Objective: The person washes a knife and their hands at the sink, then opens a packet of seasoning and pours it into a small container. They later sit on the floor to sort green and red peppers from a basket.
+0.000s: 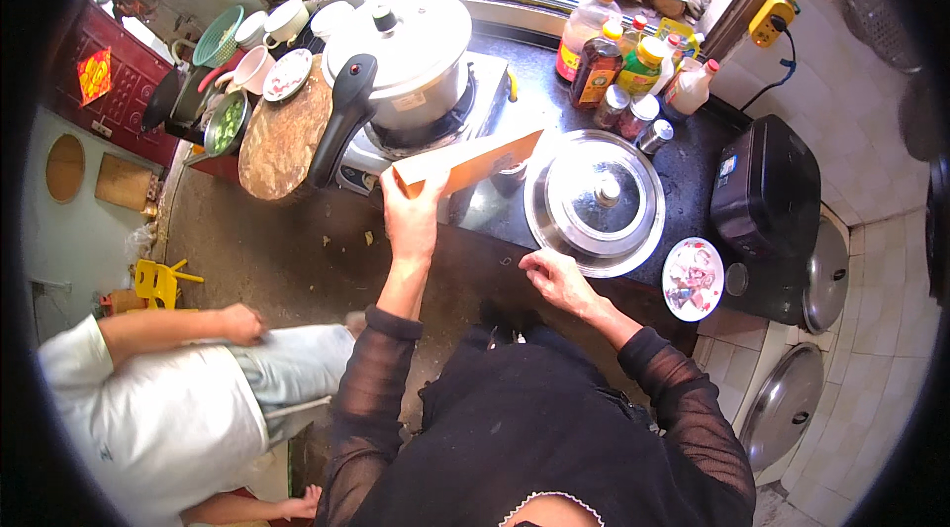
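Observation:
My left hand [413,219] grips one end of a long, flat orange-brown box [475,162], which is raised over the counter's front edge. Behind the box a large pressure cooker [401,74] with a black handle sits on a gas stove [490,82]. My right hand [557,278] is at the counter's front edge with its fingers curled, and nothing can be made out in it. Just beyond it stands a round steel pan with a domed lid [607,193]. To the right is a patterned plate [692,279] with pieces of food on it.
Sauce bottles [597,67] and spice jars [643,115] stand at the back. A black appliance [768,185] is on the right. A round wooden chopping board [286,137] and bowls [252,70] lie left of the stove. Another person [163,408] in a white shirt is close on my left.

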Motion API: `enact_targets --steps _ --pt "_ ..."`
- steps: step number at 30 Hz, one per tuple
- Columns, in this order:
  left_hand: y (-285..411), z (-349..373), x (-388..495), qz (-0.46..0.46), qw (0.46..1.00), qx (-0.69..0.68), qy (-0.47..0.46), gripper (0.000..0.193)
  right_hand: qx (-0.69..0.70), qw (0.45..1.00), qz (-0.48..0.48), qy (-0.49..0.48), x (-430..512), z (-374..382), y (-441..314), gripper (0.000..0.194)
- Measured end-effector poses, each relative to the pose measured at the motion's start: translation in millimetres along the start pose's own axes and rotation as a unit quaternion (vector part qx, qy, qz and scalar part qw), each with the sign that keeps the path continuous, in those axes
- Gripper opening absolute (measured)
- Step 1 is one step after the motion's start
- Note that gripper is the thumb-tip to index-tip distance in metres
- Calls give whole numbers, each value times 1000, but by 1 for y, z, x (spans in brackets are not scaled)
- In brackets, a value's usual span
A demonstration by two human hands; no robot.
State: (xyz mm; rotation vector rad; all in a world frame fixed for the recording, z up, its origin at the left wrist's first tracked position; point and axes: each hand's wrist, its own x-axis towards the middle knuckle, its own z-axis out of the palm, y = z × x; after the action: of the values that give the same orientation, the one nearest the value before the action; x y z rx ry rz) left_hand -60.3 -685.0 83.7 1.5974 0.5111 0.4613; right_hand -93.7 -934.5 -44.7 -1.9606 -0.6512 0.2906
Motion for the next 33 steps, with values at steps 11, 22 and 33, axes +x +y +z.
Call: enact_targets --steps 11,22,33 --pt "30 35 16 28 952 305 -11 80 32 999 40 17 -30 -22 12 24" --pt "10 -2 -33 -111 993 -24 29 43 27 999 19 -37 -18 -20 7 24" --pt "-74 -81 -137 -338 846 -406 66 62 59 989 -17 -135 -18 -24 2 32"
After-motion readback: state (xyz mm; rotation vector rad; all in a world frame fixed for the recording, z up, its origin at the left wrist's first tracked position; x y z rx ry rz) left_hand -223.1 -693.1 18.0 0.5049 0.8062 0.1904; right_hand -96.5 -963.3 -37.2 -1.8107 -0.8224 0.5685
